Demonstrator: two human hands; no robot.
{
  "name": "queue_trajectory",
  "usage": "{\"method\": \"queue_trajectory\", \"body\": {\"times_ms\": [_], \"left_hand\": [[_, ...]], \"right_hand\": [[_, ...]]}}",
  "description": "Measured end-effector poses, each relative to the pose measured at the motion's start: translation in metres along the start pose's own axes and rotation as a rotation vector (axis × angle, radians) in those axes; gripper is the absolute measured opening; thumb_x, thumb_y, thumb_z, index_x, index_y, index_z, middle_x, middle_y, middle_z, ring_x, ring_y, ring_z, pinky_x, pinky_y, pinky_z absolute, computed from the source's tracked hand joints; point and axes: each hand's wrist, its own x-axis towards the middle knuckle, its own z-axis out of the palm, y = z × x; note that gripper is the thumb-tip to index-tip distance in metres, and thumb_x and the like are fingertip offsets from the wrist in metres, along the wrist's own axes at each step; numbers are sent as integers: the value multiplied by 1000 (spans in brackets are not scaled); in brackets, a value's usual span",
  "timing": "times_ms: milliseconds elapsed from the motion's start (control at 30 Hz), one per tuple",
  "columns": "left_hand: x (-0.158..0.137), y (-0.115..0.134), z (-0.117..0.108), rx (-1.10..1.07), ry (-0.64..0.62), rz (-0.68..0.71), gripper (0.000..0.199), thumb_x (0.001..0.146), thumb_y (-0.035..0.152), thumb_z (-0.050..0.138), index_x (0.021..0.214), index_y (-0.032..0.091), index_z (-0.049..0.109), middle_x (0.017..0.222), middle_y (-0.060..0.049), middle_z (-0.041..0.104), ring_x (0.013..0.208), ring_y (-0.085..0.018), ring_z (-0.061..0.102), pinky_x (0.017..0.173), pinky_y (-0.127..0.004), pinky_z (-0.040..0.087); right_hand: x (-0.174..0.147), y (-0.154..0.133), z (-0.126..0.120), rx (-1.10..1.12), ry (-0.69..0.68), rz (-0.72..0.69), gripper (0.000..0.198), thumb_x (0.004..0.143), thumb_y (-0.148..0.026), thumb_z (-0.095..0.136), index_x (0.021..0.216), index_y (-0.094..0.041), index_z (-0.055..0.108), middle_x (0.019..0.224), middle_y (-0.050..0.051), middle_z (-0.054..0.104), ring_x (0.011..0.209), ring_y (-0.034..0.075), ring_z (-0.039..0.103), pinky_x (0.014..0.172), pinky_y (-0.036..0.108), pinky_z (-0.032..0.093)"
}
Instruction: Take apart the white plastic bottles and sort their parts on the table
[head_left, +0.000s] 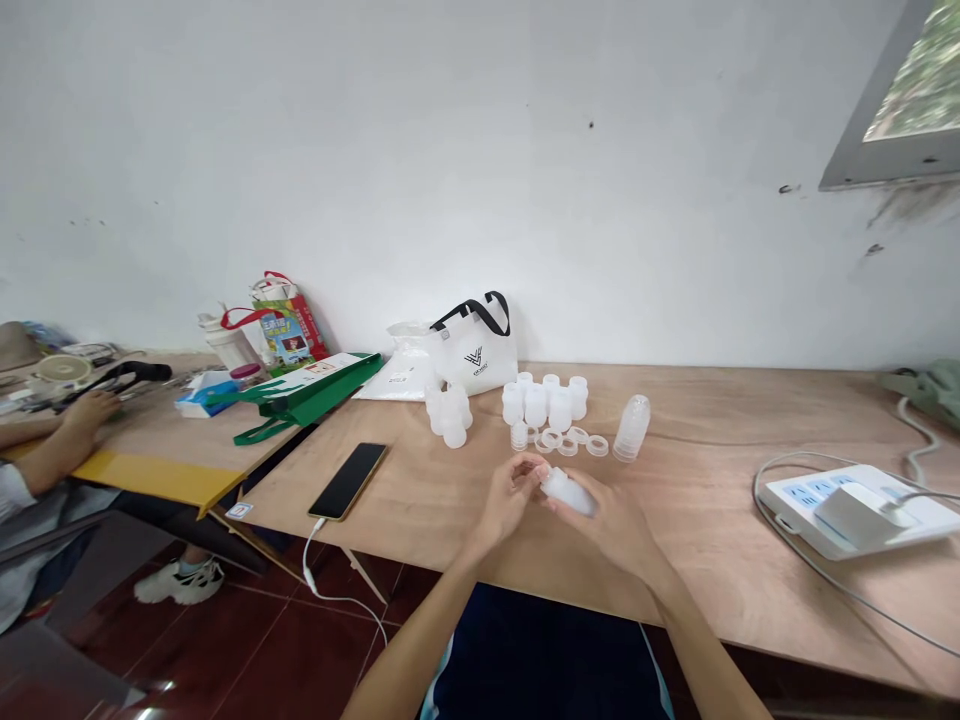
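**One bottle in hand, looks like mid-job**

Lower centre of frame: our right hand (611,520) is wrapped around a white bottle (570,492), lying tilted just above the table (420,510). Our left hand (511,495) has its fingers bunched at the bottle's neck end; can't tell if they pinch a part there.

Just beyond, centre: loose rings (568,447), lying flat, not on any bottle. Right of them, a stack of clear caps (632,428), nested.

Behind the rings, standing bottles (535,406); left of those, a second white cluster (454,434). Can't tell if either group is finished. We'd judge loose rings and nested caps as work left.
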Motion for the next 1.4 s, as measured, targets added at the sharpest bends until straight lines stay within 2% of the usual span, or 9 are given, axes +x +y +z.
{"method": "queue_trajectory", "body": {"times_ms": [100, 233, 333, 467, 567, 767, 1167, 1300, 1400], "left_hand": [[1, 14, -11, -245, -159, -136, 38, 79, 51, 80, 91, 16, 71, 94, -7, 67, 87, -18, 65, 73, -31, 60], [20, 18, -35, -228, -10, -50, 38, 79, 51, 80, 93, 17, 71, 96, -6, 66, 89, -17, 63, 77, -30, 61], [44, 18, -58, 14, 29, 73, 39, 80, 53, 77, 94, 17, 70, 105, -7, 69, 94, -20, 65, 84, -38, 62], [75, 25, -80, 420, 34, 217, 23, 90, 41, 66, 96, 19, 69, 107, -8, 72, 100, -22, 66, 93, -40, 57], [96, 29, -81, 624, -12, 289, 16, 93, 28, 59, 103, 21, 69, 111, -7, 69, 102, -21, 65, 96, -38, 55], [125, 22, -68, 877, -131, 339, 22, 95, 16, 50, 107, 21, 68, 103, -6, 62, 98, -21, 62, 94, -36, 51], [125, -4, -65, 946, -304, 305, 26, 93, 12, 49, 109, 22, 65, 118, -7, 60, 106, -22, 60, 99, -36, 48], [123, -6, -63, 960, -296, 273, 22, 91, 19, 56, 112, 21, 63, 117, -8, 61, 108, -24, 59, 102, -39, 47], [121, -8, -64, 960, -252, 275, 29, 90, 18, 57, 119, 21, 59, 114, -8, 62, 108, -25, 58, 101, -40, 46]], "right_hand": [[-2, 3, -7, 381, -132, -30, 39, 90, -61, 63, 110, -27, 67, 85, 2, 72, 72, 22, 66, 63, 32, 49], [-4, 7, -14, 652, -151, 27, 38, 89, -58, 67, 103, -24, 64, 73, 0, 64, 63, 18, 61, 57, 31, 50], [-2, 6, -19, 617, -49, 84, 38, 86, -59, 70, 101, -24, 65, 72, 0, 62, 63, 19, 61, 56, 31, 51], [2, 5, -25, 559, 51, 117, 40, 83, -61, 70, 101, -25, 64, 71, 0, 62, 62, 20, 61, 56, 32, 51], [2, 4, -29, 511, 47, 92, 37, 87, -61, 66, 96, -25, 62, 70, 0, 62, 60, 19, 60, 57, 32, 49], [1, 7, -30, 481, 50, 68, 36, 88, -61, 65, 97, -26, 62, 73, -1, 61, 63, 18, 60, 56, 30, 47], [5, 16, -31, 426, 47, 79, 36, 89, -60, 64, 102, -26, 63, 73, -1, 62, 64, 18, 60, 58, 30, 47], [4, 17, -32, 418, 45, 91, 39, 89, -61, 64, 106, -26, 63, 73, -2, 63, 65, 19, 62, 58, 30, 47], [4, 18, -32, 432, 42, 105, 40, 89, -61, 64, 108, -25, 63, 73, -2, 63, 63, 19, 61, 58, 30, 47]]}}
